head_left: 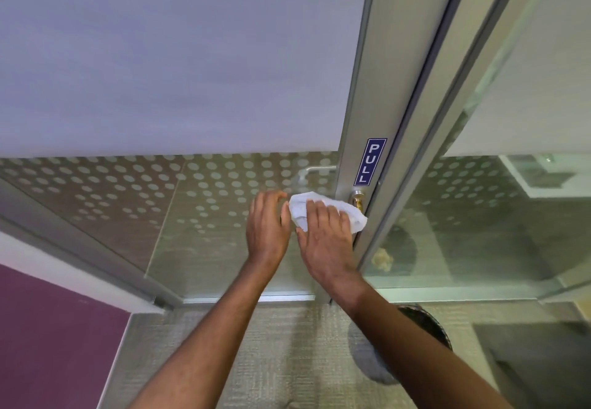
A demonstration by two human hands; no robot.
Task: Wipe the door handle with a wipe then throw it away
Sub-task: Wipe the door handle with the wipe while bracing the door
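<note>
- While both my forearms reached forward over the carpeted floor [281, 344], a dark wastebasket [425, 328] sat just below my right arm, close to the door frame; I judged it the likely place for the wipe later.
- My right hand [326, 242] lay flat over the white wipe [300, 208], its grip spread and pressing down rather than pinched; the wipe bunched out on both sides of my fingers.
- My left hand [267, 229] was just beside it, its grip apart with fingers loosely curved, the fingertips near the wipe's left edge; whether they touched it I could not tell.
- The wipe covered the door handle, of which only the brass-coloured base [358, 200] showed at the metal frame [367, 104], under the blue PULL sign [370, 161].
- Beyond was the dotted glass door [208, 191].
- I judged the wiping step to be in hand, the throwing away not yet done.
- The next move called for closing my fingers round the handle through the wipe and rubbing along it.
</note>
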